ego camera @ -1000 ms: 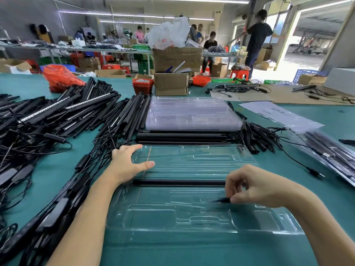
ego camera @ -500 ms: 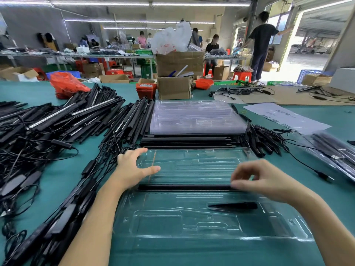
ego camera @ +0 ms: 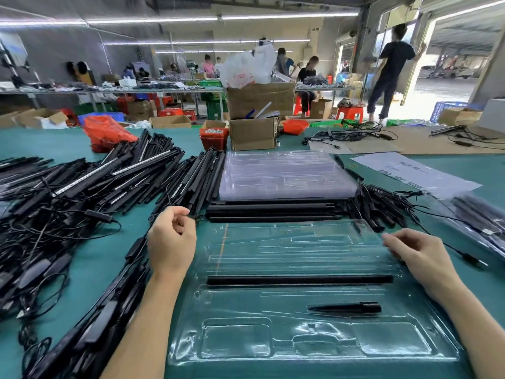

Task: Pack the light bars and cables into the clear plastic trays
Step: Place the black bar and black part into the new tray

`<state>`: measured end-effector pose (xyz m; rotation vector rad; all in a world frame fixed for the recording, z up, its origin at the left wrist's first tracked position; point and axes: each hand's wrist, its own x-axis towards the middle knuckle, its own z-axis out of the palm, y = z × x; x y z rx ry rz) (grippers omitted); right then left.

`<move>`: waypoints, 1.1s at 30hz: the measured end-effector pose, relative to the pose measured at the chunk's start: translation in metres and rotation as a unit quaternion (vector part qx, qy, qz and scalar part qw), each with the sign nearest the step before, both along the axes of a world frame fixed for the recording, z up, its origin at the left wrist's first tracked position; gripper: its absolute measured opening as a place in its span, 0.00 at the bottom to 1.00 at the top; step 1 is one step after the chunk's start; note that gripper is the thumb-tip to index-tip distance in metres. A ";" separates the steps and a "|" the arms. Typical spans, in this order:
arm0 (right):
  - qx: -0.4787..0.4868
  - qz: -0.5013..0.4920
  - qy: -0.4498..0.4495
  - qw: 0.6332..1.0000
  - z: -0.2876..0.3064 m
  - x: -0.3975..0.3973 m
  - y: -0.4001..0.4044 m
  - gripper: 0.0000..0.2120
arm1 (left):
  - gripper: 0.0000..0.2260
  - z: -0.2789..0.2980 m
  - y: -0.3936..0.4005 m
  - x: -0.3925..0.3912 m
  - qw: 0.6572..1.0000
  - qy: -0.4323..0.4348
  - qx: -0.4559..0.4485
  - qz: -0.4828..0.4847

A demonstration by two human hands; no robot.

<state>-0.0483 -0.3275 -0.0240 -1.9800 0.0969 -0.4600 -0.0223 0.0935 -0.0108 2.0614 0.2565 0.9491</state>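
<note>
Clear glossy plastic tray (ego camera: 300, 348); matt black plastic light bar (ego camera: 299, 279); matt green table (ego camera: 103, 266).
</note>
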 end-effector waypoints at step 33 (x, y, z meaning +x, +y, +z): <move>0.048 0.058 -0.037 0.996 -0.010 0.005 -0.005 0.13 | 0.06 0.030 0.018 0.138 0.972 0.112 -0.197 -0.052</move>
